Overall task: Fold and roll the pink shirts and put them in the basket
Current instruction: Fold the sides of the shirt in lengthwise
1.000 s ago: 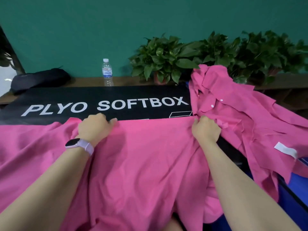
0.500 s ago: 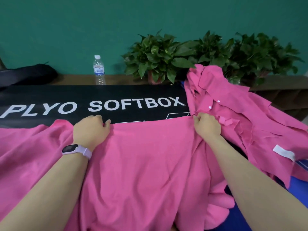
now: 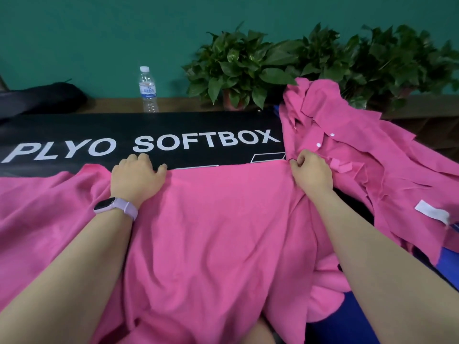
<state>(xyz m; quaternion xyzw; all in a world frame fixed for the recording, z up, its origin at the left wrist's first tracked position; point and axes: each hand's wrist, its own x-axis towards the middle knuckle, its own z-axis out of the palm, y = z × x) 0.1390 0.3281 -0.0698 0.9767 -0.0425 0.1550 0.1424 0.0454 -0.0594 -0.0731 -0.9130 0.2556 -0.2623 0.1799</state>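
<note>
Two hands work the far edge of a pink shirt (image 3: 218,232) spread across the worktop. The left hand (image 3: 135,178) lies on the cloth with its fingers curled over the far hem, gripping it; a lilac watch (image 3: 115,207) sits on that wrist. The right hand (image 3: 311,172) pinches the same hem at its right corner, fingers bunched tight on the fabric. Between the hands the hem runs nearly straight, and the shirt hangs toward the person over the near edge, with loose folds on the left and right. Just beyond the hem lies a black box (image 3: 124,145) printed "PLYO SOFTBOX" in white. A heap of more pink shirts (image 3: 372,165) lies to the right, touching the right hand's side of the spread one; white buttons and a white label (image 3: 432,211) show on it. Behind the box, on a brown ledge (image 3: 173,104), a clear water bottle (image 3: 148,90) stands upright, with a row of leafy plants (image 3: 248,65) to its right and a dark bag (image 3: 44,95) to its left. A green wall (image 3: 99,33) rises behind
</note>
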